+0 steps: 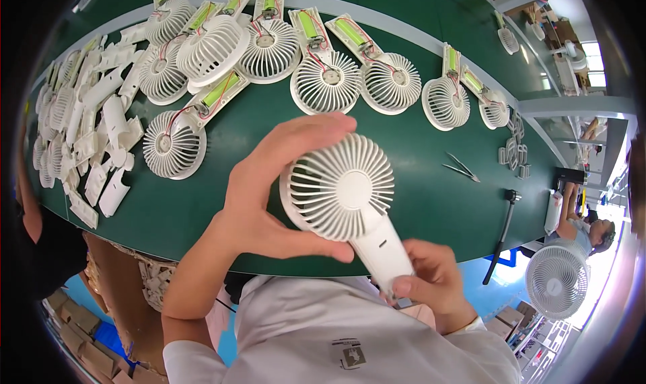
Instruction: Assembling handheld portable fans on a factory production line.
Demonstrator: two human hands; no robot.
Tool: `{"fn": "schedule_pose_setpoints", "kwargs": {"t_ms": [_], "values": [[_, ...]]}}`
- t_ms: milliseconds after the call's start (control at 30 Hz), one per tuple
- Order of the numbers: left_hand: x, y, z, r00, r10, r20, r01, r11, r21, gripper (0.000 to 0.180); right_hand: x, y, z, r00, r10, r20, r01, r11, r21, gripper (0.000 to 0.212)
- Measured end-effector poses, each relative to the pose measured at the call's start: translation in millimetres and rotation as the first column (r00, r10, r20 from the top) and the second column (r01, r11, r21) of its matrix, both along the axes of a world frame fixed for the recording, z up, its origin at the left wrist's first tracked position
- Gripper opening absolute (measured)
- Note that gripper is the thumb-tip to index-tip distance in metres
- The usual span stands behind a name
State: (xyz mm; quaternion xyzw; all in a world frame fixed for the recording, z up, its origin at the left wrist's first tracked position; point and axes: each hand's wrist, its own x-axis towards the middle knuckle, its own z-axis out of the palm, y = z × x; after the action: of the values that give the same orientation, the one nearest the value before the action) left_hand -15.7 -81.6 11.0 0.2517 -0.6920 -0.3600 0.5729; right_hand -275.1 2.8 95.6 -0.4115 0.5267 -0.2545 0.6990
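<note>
A white handheld fan [354, 187] is held between my two hands above the near edge of the green table. My left hand [269, 189] wraps around the round slatted head, fingers over its top and thumb below it. At the lower end of the handle, my right hand [434, 280] grips with thumb and fingers closed on it. A cover lies over the handle, with a small dark slot in it. Beyond my hands lie several open fan halves [328, 81] with green battery cells and red wires showing in their handles.
Loose white shells and covers [111, 125] are heaped at the left. Tweezers [461, 167] and a black-handled tool [503, 233] lie to the right, near small grey parts [517, 152]. A larger fan [557, 282] stands at the right; other people are at both sides.
</note>
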Motion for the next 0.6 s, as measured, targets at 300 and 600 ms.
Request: {"fn": "schedule_pose_setpoints", "kwargs": {"t_ms": [300,600], "values": [[0.3,2.8,0.3,0.999,-0.040,0.001,0.040,0.998,0.056,0.110,-1.2,4.6,-4.6,0.930,-0.073,0.359,-0.097,0.896,0.434,0.044],[3.3,3.9,2.5,1.000,-0.028,-0.003,0.028,0.999,0.035,0.107,4.4,4.5,-1.2,0.948,-0.055,0.314,-0.086,0.905,0.418,0.045]]}}
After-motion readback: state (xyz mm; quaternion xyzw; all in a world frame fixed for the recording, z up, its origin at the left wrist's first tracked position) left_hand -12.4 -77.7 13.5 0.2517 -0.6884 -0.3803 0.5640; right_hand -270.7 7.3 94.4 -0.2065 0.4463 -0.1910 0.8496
